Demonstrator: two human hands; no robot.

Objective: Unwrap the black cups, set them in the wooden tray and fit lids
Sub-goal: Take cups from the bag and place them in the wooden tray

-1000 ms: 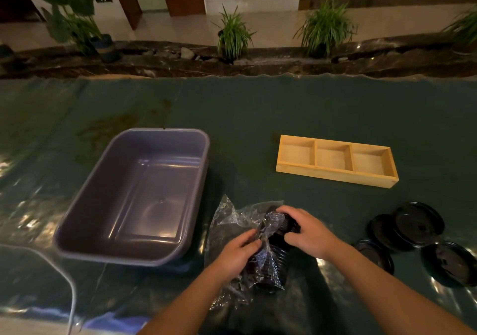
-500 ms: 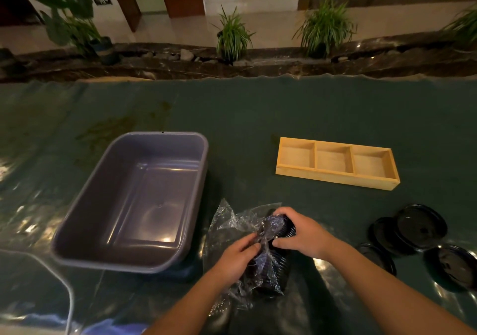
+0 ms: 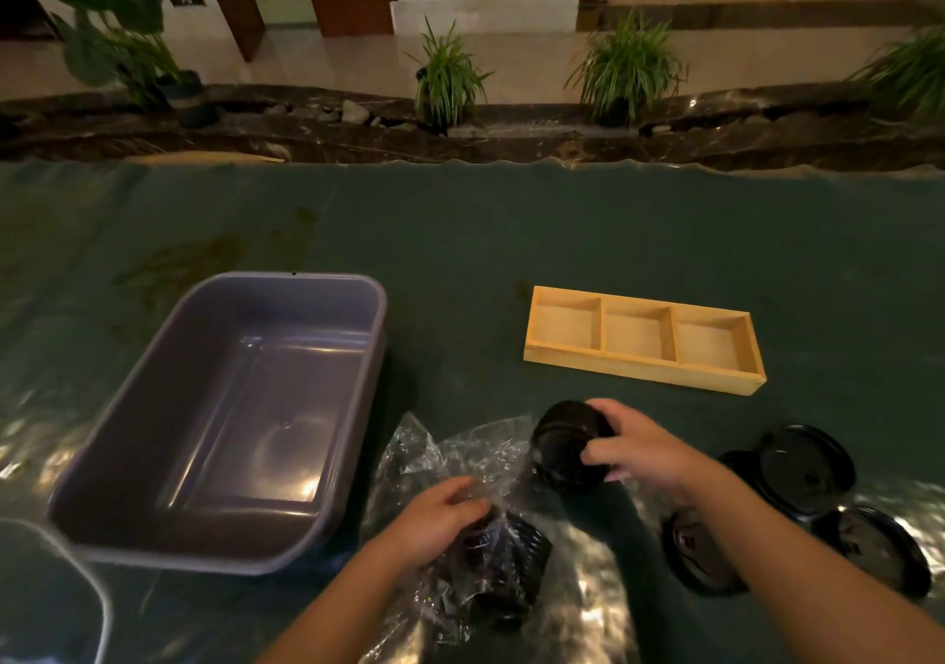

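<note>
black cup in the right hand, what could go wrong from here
1. The right hand grips the black cup sideways; it could slip before reaching the wooden tray.
2. The left hand pins the remaining cups through the plastic wrap, which could snag or tip them.

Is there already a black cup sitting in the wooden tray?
No, all three compartments of the rectangular wooden tray are bare, and the round black ribbed plastic cup is gripped in the right hand.

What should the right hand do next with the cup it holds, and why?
Probably carry the black cup up to the wooden tray and set it in a compartment: the right hand grips it clear of the plastic wrap, and all three compartments look empty.
</note>
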